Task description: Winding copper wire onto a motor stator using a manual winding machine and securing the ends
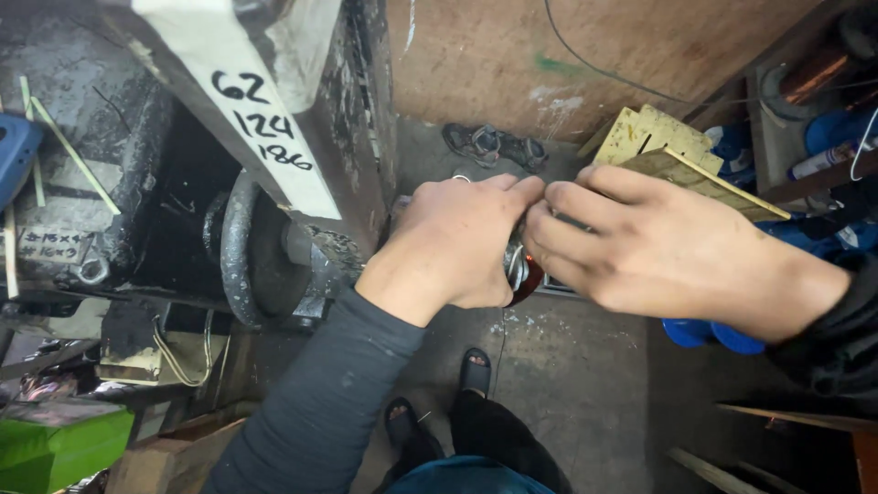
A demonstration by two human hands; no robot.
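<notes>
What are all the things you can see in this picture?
Metal part: one, shiny silver with a reddish edge, between the two hands.
Machine: one, dark grey with a white label, upper left.
Round wheel: one, dark metal, on the machine's side.
Sandals: one pair, dark, on the floor by the wall.
Yellowish boards: a few, upper right.
Green box: one, bottom left.
Blue case: one, left edge.
Feet in sandals: two, black sandals, bottom middle.
Left hand: one, dark grey sleeve, wrapped around the metal part.
Right hand: one, black sleeve, fingers pinching the part.
</notes>
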